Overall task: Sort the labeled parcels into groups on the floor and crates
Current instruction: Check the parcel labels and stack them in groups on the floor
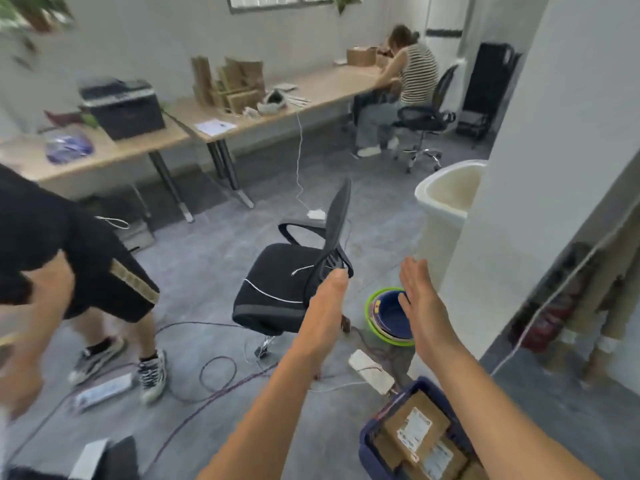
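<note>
While left hand (325,306) and right hand (420,299) hover empty, fingers straight, parcels (415,427) in crate (367,448) under right forearm.

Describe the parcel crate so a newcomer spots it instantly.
Start at the white wall corner on the right. Near its base, nearest the camera, sits a dark blue plastic crate. Unlike the round green-rimmed basin beyond, it is rectangular and holds white-labelled brown cardboard parcels.

Labeled brown parcels (417,432) stacked flat inside blue crate (372,434).
</note>
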Tool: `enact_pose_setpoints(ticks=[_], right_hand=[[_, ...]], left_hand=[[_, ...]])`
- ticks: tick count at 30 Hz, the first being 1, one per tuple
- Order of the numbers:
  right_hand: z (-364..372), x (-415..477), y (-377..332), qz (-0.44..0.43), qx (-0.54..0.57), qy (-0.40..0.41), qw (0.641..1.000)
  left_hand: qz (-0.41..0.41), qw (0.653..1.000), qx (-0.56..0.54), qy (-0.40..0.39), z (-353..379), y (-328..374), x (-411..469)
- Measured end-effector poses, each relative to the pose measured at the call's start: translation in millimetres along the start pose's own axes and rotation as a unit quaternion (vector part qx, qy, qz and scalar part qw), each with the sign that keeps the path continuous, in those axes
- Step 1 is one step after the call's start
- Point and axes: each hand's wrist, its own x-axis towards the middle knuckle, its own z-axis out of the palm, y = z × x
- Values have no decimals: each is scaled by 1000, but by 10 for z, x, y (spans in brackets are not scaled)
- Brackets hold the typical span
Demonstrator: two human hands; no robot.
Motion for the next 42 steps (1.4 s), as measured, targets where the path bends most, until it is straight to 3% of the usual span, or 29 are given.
enact_pose_setpoints(ticks=[8,13,22,25,31,35,42], right_hand=[[1517,-960,-503,-78,-22,-159,984],[2544,-1885,-421,-80,-19,-262,962],[4091,-3776,62,-60,-58,-435,897],[4478,-4306,230,-51,-63,-486,870],[5223,-5219,650,-14,-61,-562,825],[5688,-5800,948,11,-74,-646,759],[6482,-6520,1561,41,-81,-750,655]], left_hand=[[36,991,3,128,-1463,475,-1542],[72,976,-12,206,-2407,187,-2734],[60,929,-65,361,-3667,-525,-4630],[85,903,-77,414,-3924,-751,-5188],[43,839,-169,516,-4278,-1204,-6176],[-5,797,-185,575,-4522,-1567,-6731],[-51,694,-202,689,-4847,-1971,-7341]])
